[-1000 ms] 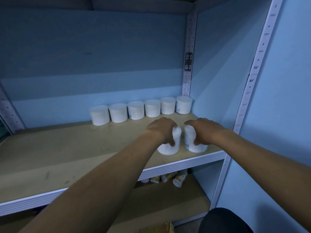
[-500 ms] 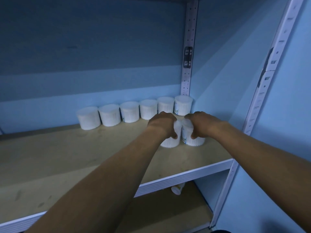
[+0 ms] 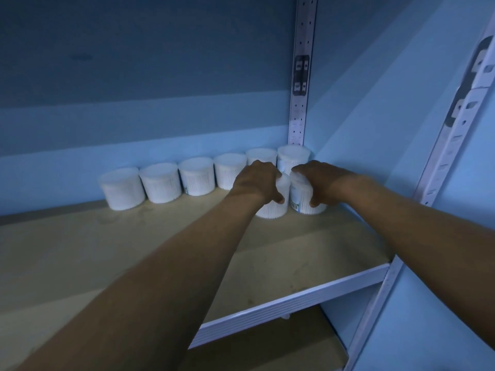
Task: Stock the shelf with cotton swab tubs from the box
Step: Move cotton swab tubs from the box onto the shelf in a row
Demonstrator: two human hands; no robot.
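Note:
A row of several white cotton swab tubs (image 3: 160, 185) stands along the back of the wooden shelf (image 3: 308, 263), reaching the right rear corner. In front of that row's right end stand two more tubs side by side. My left hand (image 3: 255, 183) grips the left tub (image 3: 276, 208) from above. My right hand (image 3: 320, 178) grips the right tub (image 3: 304, 202), which shows a small label near its base. Both tubs rest upright on the shelf, close to the back row. The box is out of view.
A perforated metal upright (image 3: 300, 103) stands in the rear right corner and another (image 3: 455, 135) at the front right. The shelf's white front rail (image 3: 294, 303) runs below my arms. A lower shelf (image 3: 267, 349) shows underneath. Blue walls close the back and right side.
Both hands have slid their tubs away from the shelf's front edge toward the back row. The view has moved closer and a little to the left.

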